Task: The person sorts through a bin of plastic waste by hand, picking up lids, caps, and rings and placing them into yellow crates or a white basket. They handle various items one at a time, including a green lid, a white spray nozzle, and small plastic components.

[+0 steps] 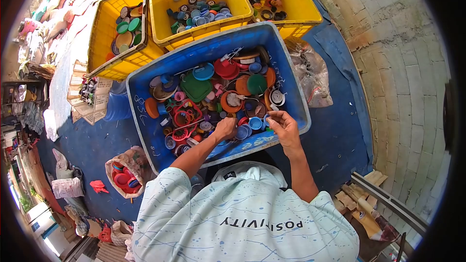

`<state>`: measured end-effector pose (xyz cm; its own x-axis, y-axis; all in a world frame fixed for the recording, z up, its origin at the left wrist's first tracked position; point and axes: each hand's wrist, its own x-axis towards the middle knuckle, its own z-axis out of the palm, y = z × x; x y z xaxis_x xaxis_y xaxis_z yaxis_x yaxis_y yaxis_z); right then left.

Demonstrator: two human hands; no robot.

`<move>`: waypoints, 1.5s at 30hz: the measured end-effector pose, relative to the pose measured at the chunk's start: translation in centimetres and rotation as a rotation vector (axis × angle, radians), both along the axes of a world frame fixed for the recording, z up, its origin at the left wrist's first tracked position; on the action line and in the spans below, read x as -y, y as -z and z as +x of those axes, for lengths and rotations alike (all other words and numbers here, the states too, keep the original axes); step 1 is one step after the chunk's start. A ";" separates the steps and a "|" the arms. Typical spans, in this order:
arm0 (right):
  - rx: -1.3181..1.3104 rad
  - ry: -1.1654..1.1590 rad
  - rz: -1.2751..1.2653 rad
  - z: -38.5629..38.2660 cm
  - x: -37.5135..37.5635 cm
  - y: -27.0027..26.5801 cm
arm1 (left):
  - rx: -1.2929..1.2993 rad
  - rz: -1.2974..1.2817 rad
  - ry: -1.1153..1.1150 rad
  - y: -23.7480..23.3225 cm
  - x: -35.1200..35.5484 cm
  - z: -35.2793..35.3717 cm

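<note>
A large blue crate (286,53) full of mixed plastic lids stands in front of me. Over its near part, my left hand (226,128) is closed among the lids; whatever its fingers hold is hidden. My right hand (285,128) pinches a small blue cap (266,119) near the crate's right front corner. Light-blue lids (255,123) lie between the two hands. Farther in are a dark green square lid (196,87), a round green lid (257,84), red lids (226,69) and an orange ring (231,102). Pink and red pieces (183,117) are left of my left hand.
Three yellow crates hold sorted lids: left (97,43), middle (158,19) and right (310,14). A sack of red lids (141,162) is at the lower left. A clear plastic bag (310,75) sits right of the blue crate, near the block wall (403,92).
</note>
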<state>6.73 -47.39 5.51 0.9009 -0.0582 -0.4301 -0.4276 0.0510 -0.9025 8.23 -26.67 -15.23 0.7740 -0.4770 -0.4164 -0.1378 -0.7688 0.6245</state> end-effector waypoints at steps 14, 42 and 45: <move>-0.190 -0.649 -0.535 7.8 0.7 11.9 | -0.772 -0.941 -1.019 -8.4 -7.5 0.6; -0.304 -0.757 -0.582 8.5 0.7 15.4 | -0.780 -1.184 -1.188 -9.6 -7.7 -2.4; -0.329 -0.531 -0.356 8.4 0.5 14.5 | -0.774 -1.218 -1.189 -10.2 -8.1 -1.6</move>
<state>15.13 -47.87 -8.95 0.6736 0.1642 -0.7206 -0.5659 -0.5127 -0.6457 6.59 -18.59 -5.07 0.7120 -0.1662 -0.6822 0.6126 0.6218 0.4879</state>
